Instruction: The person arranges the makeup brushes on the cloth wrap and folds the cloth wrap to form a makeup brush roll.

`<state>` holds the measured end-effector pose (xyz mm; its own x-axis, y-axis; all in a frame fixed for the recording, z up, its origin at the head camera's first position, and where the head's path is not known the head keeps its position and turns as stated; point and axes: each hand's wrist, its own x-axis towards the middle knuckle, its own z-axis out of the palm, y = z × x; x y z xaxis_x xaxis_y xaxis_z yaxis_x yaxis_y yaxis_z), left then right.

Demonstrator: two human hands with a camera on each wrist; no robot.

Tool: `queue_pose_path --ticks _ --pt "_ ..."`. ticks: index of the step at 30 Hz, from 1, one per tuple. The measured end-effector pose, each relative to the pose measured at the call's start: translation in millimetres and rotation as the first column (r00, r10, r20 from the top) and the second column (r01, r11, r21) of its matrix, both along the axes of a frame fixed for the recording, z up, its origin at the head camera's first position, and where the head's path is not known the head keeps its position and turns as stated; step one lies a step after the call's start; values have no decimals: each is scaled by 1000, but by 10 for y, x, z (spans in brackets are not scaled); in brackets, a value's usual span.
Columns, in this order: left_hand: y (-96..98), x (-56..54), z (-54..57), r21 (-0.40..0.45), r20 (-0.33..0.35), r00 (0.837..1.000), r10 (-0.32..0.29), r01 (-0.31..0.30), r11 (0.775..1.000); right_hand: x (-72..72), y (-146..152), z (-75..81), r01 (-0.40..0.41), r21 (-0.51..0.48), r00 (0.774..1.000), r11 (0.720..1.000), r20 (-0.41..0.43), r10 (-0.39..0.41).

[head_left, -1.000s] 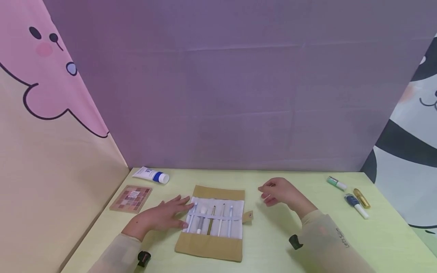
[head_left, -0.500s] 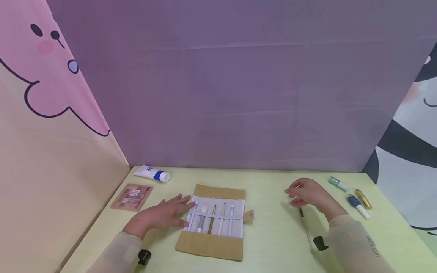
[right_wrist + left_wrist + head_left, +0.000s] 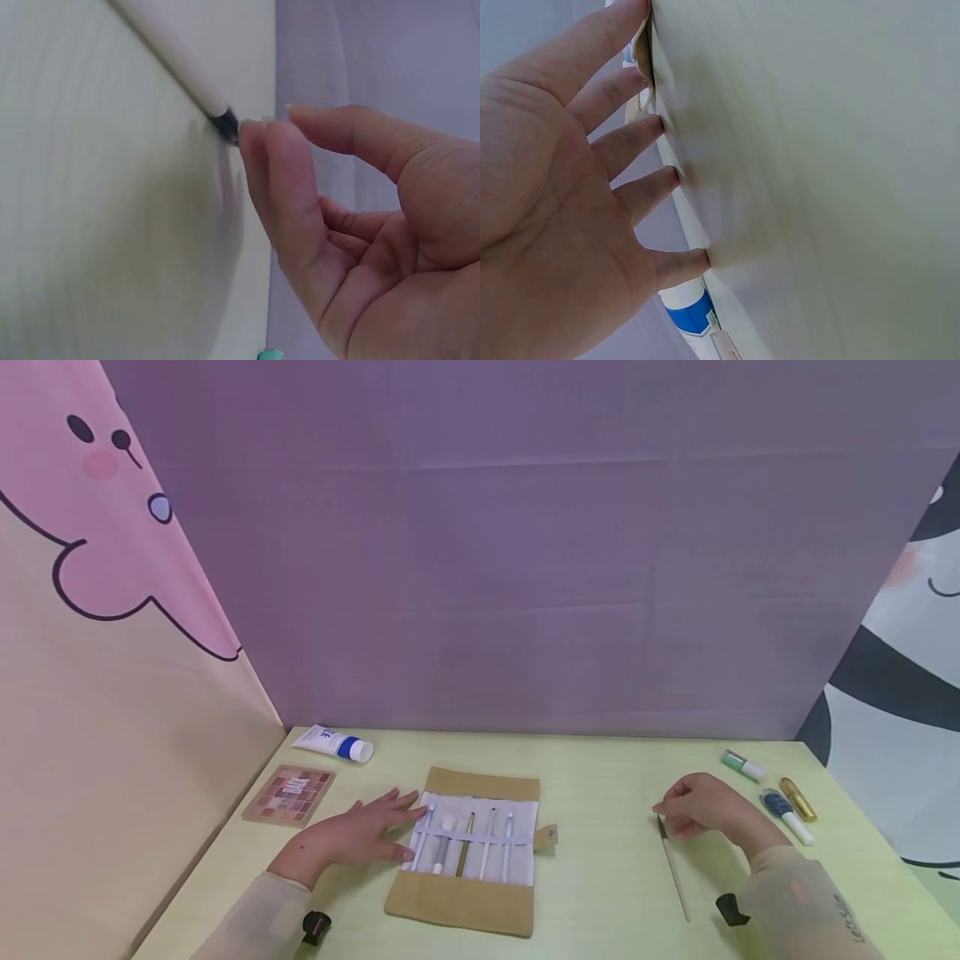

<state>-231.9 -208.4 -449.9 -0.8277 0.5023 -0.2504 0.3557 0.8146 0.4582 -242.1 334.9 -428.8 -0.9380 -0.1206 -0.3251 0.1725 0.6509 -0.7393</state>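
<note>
A tan fabric brush roll [image 3: 459, 902] lies unfolded at the table's middle, with several slim brushes [image 3: 465, 843] tucked under its pale elastic band. My left hand [image 3: 360, 835] rests with spread fingers on the roll's left edge; in the left wrist view its fingertips touch down. On the right, a thin brush [image 3: 677, 875] with a pale handle and dark end lies on the table. My right hand [image 3: 701, 806] is at the brush's dark end. In the right wrist view the fingertips [image 3: 289, 150] are beside that end, the thumb apart from them, nothing pinched between.
At the left lie a white and blue tube [image 3: 330, 742] and an eyeshadow palette [image 3: 288, 796]. On the far right are a green and white bottle [image 3: 742, 765], a dark blue nail polish bottle [image 3: 785, 815] and a gold tube [image 3: 797, 798]. A purple cloth wall [image 3: 525, 568] stands behind the table.
My right hand has moved from beside the roll to the right, then slightly down to the brush's dark end, and the brush has come into view. My left hand has stayed on the roll.
</note>
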Motion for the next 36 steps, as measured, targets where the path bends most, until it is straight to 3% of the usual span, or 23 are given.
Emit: queue_pose_path --ticks 11,24,36 --pt "1 14 19 10 -1 1000 -6 6 1000 50 -14 -86 -80 42 994 996 74 77" --pt "16 26 23 16 -11 1000 -19 19 1000 32 -22 -84 -90 34 992 995 96 86" --pt "1 17 31 8 -10 1000 -13 13 1000 -18 -131 -85 -102 247 995 964 18 101"
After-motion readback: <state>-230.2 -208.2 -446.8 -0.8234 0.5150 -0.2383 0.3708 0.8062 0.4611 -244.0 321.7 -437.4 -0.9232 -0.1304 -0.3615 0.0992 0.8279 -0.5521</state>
